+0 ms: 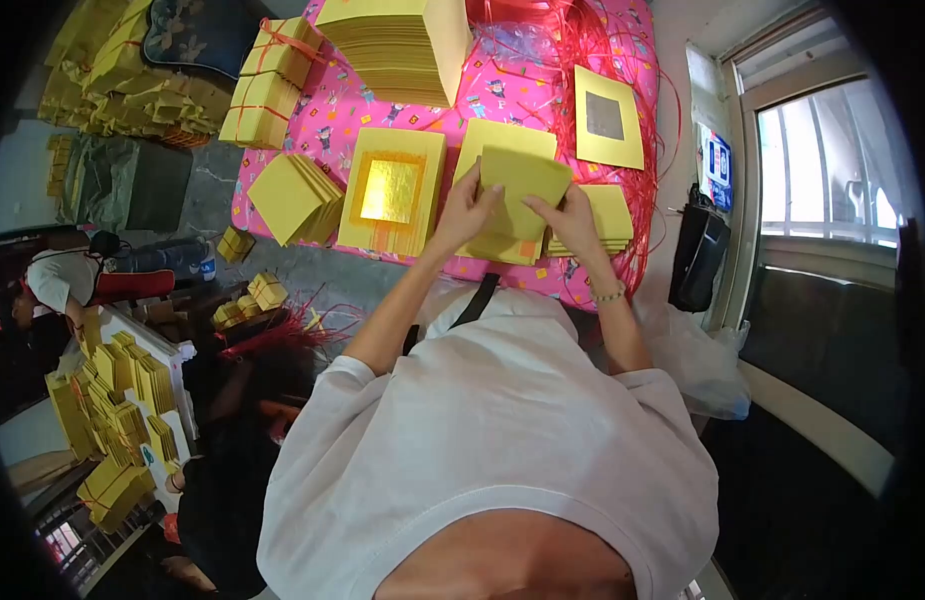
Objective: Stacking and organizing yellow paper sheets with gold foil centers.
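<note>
A piece of yellow paper [525, 178], perhaps several sheets thick, is between my hands. My left hand [466, 212] is closed on its left edge, thumb on top. At its lower right, my right hand [570, 222] pinches it the same way; a bracelet circles that wrist. Beneath the paper lies a larger yellow paper stack [502, 132], partly covered. To its left sits a stack topped by a sheet with a shiny gold square [391, 192]. Smaller yellow sheets [610, 210] are piled by my right hand. Farther back on the right rests a yellow sheet with a grey square [604, 116].
A pink patterned cloth [327, 125] covers the table. On it stand a tall paper stack [387, 55], a fanned pile [290, 200], tied bundles [267, 90] and red plastic strips [582, 40]. At left, a person [57, 280] is near a white table with yellow bundles [117, 395].
</note>
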`<action>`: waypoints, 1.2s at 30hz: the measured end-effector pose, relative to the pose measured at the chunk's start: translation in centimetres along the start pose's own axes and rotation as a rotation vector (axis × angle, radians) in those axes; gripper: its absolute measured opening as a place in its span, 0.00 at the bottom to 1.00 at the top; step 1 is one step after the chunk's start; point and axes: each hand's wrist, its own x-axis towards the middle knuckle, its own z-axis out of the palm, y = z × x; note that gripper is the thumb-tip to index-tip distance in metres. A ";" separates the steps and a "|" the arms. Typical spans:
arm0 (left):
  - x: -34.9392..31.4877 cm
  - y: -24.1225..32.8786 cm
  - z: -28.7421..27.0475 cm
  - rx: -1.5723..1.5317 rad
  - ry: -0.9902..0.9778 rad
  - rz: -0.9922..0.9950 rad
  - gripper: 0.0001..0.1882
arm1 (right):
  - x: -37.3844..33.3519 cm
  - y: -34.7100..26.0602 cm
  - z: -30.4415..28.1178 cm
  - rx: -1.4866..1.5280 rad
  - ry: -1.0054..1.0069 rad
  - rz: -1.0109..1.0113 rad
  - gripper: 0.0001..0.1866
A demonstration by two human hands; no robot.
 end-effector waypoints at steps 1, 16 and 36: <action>0.7 0.3 -0.8 -0.035 -0.093 -0.092 0.18 | 0.3 -0.4 0.0 0.074 -0.030 -0.010 0.17; 3.0 4.0 0.6 -0.154 -0.137 -0.598 0.13 | 1.1 -1.3 -1.4 0.296 -0.097 0.235 0.18; -1.3 3.6 0.1 0.072 -0.166 -0.369 0.19 | -1.6 -0.9 -0.7 0.443 0.185 0.262 0.14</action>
